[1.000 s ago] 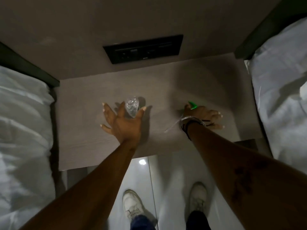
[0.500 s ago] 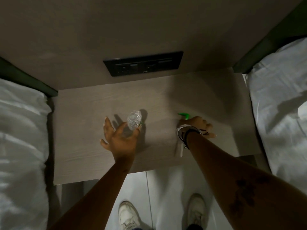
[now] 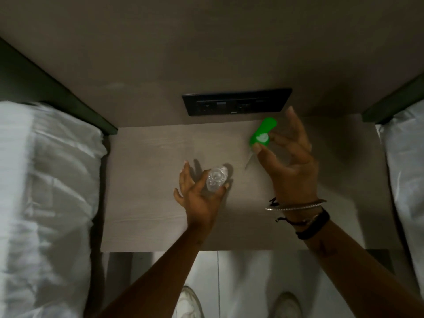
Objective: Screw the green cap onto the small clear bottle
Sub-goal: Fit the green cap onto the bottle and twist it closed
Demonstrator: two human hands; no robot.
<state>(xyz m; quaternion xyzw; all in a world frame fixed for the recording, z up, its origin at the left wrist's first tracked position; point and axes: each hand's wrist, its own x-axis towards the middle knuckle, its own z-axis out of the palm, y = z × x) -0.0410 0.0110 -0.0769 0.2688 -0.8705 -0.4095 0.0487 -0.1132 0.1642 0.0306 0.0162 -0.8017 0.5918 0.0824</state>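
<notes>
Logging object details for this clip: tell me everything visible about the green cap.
The green cap is bright green, plastic-looking, a pump or spray top with a long nozzle pointing up toward the wall and a pale underside facing the camera. A thin clear tube trails below it. The right hand pinches it between thumb and fingers, lifted above the table, apart from the bottle.

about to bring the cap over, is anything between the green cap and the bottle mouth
Nothing visible. The right hand holds the green cap raised, up and to the right of the small clear bottle, which the left hand grips from the side. Only bare table shows between them.
</notes>
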